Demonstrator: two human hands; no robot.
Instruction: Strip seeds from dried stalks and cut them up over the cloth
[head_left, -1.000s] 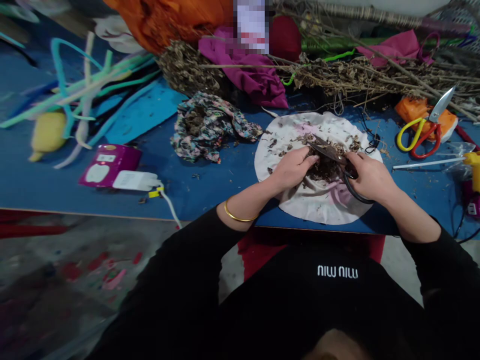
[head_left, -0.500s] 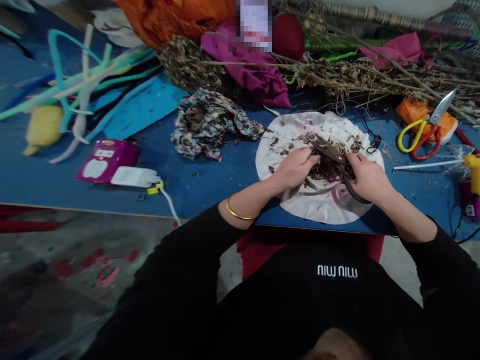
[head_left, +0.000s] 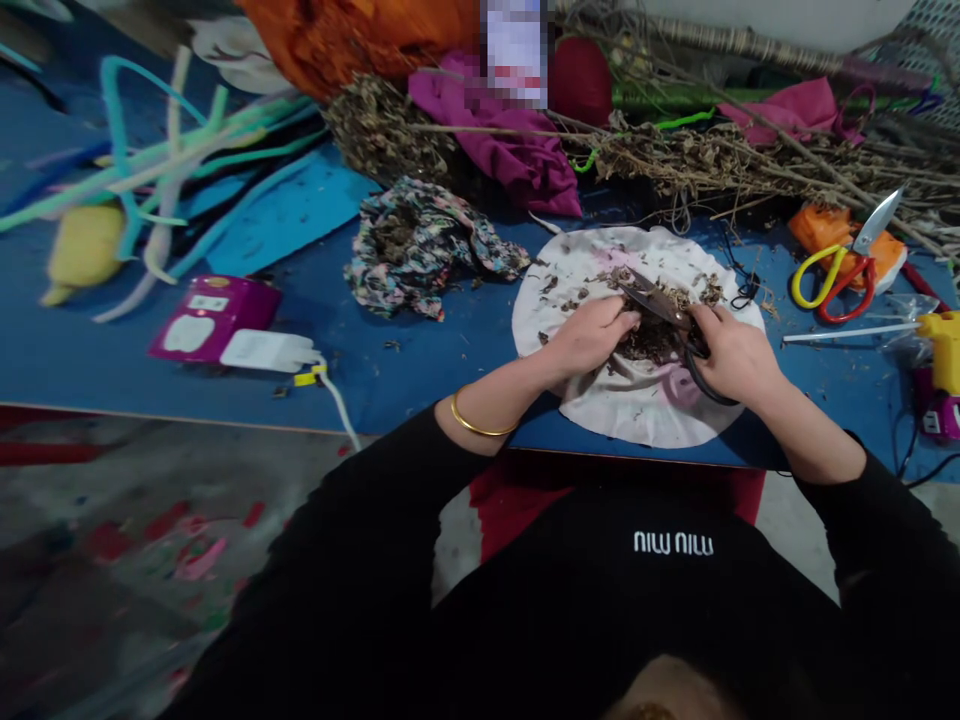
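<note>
My right hand (head_left: 733, 355) is closed around the black handles of a pair of dark-bladed scissors (head_left: 661, 304). Their blades point up and left over a heap of crumbled dry leaves (head_left: 646, 342). On the left of the heap, my left hand (head_left: 591, 335) is closed, its thumb and fingers pinching some of the dry leaves close to the blades. Its fingertips are partly hidden among the bits. Under both hands lies a round white cloth (head_left: 637, 425) with pink stains and scattered leaf fragments.
Yellow-and-red-handled scissors (head_left: 832, 282) and a yellow glue gun (head_left: 941, 345) lie to the right. A patterned cloth (head_left: 431, 245) with plant bits, a purple box (head_left: 214, 322) and foam-like strips (head_left: 161, 185) are left. Dry stalks (head_left: 720, 150) run along the back.
The camera view has shifted slightly. Both hands and the scissors stay in almost the same place over the leaves.
</note>
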